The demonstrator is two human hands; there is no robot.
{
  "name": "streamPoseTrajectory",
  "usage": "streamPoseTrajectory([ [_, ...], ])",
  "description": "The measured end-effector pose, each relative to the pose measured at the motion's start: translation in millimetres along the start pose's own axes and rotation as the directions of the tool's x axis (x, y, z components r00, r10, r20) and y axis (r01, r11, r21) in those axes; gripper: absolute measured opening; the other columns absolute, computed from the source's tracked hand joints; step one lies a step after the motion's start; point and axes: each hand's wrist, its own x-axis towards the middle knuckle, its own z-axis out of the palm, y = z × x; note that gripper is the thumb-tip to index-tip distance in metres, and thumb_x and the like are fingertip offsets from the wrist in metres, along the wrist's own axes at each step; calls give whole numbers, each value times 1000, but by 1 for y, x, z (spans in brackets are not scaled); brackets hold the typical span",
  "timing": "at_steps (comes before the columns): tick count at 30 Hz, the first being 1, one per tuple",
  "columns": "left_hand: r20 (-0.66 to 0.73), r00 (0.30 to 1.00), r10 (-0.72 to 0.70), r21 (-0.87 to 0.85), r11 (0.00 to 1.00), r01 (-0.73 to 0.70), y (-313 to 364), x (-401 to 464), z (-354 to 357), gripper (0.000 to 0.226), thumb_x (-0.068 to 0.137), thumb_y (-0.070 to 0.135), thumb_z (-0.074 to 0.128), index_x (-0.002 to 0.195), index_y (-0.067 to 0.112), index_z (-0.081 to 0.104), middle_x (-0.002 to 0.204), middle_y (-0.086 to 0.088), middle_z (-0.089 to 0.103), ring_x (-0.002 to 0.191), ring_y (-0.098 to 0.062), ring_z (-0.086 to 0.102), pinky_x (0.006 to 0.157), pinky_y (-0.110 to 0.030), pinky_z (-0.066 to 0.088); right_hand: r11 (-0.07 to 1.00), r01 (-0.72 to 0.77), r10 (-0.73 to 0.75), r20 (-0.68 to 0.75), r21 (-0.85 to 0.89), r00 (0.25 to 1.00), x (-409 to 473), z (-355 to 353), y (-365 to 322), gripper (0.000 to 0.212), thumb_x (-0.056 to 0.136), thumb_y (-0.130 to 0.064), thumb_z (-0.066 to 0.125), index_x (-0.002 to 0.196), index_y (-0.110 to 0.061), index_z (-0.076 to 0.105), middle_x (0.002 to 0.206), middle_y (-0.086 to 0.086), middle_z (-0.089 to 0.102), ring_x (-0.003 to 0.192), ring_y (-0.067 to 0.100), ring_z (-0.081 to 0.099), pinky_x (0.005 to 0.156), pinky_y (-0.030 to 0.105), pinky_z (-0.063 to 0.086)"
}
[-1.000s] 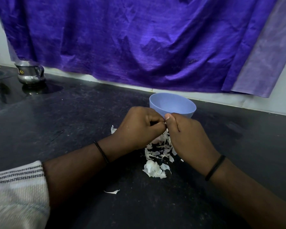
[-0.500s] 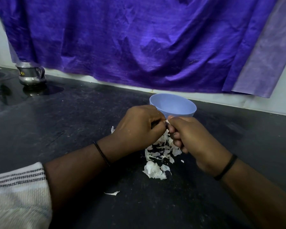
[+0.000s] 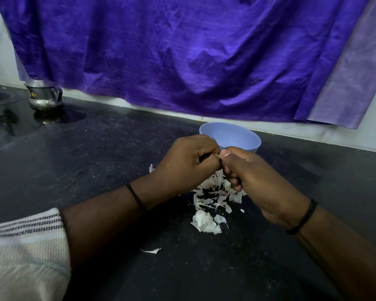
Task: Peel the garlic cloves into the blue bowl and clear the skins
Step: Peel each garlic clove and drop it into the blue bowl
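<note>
worktop (image 3: pixel 108 153) lay dark, with the blue bowl (image 3: pixel 241 140) standing near its back edge, just behind both hands. skins (image 3: pixel 213 192) made a loose pile under and in front of the hands, one stray flake (image 3: pixel 151 250) lying apart nearer the person. left hand (image 3: pixel 187 161) was curled tight round what was presumably a garlic clove, mostly hidden; right hand (image 3: pixel 254 174) pinched at it with the thumb. likely risks: a slippery clove could pop out short of the bowl, or a sweeping wrist could scatter the light skins.
</note>
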Motion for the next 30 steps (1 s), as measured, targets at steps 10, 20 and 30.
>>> streamPoseTrajectory([
  [10,19,982,-189,-223,957,188,8,-2,-4,19,89,13,61,73,5,67,61,-1,60,50,-6,52,49,-30,47,898,332,-317,100,-289,943,3,-8,6,32,107,-28,38,77,-21,45,65,-17,44,61,2,38,59,16,34],
  [20,252,868,-427,-562,666,490,12,-2,-8,19,93,-4,51,78,-4,63,61,-11,52,49,-20,51,45,-27,47,533,548,-618,146,-644,773,21,-21,22,35,102,-42,34,85,-19,55,77,-12,43,77,19,42,71,38,39],
  [30,251,861,-442,-487,711,507,1,-2,-10,14,94,6,61,89,-3,71,71,-15,62,56,-21,57,46,-27,45,605,514,-669,-39,-608,742,18,-26,28,9,89,-28,69,94,-20,70,87,-10,65,81,12,57,72,30,49],
])
